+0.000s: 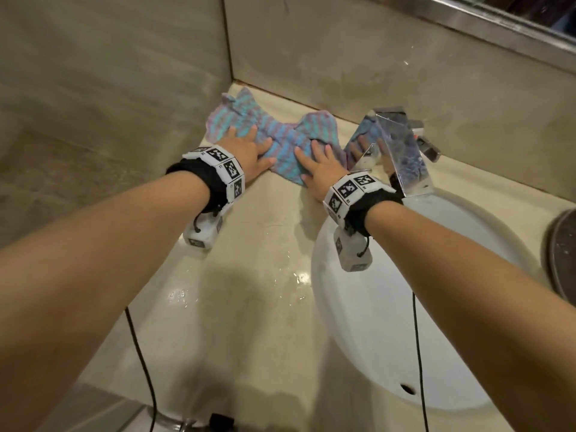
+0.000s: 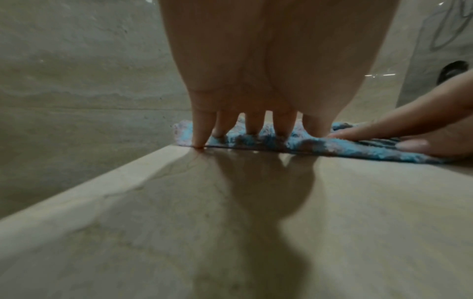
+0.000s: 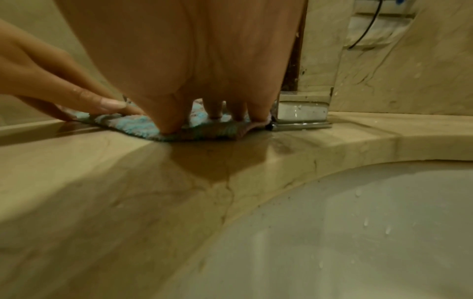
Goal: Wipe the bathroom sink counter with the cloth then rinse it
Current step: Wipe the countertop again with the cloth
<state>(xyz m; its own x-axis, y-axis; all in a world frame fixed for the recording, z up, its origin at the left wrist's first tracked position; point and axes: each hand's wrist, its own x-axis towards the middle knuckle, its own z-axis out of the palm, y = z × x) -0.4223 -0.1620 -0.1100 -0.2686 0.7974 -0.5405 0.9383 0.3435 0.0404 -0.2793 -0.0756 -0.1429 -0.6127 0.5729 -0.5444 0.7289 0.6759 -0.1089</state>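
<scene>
A blue and lilac striped cloth [image 1: 274, 132] lies spread on the beige counter [image 1: 268, 244] in the back corner, left of the tap. My left hand [image 1: 249, 148] presses flat on its left part, fingers straight and spread. In the left wrist view the left hand's fingertips [image 2: 256, 133] rest on the cloth [image 2: 358, 149], the little finger touching the bare counter [image 2: 230, 222]. My right hand [image 1: 318, 163] presses flat on the cloth's right part beside the tap. In the right wrist view its fingers [image 3: 169, 125] push down on the cloth [image 3: 133, 121].
A chrome square tap [image 1: 402, 151] stands right of the cloth, its base [image 3: 302, 113] close to my right fingers. The white round basin [image 1: 405, 307] sits below it. Tiled walls [image 1: 109, 88] close the corner. A dark round object [image 1: 561, 251] is at the right edge. Water drops lie on the counter.
</scene>
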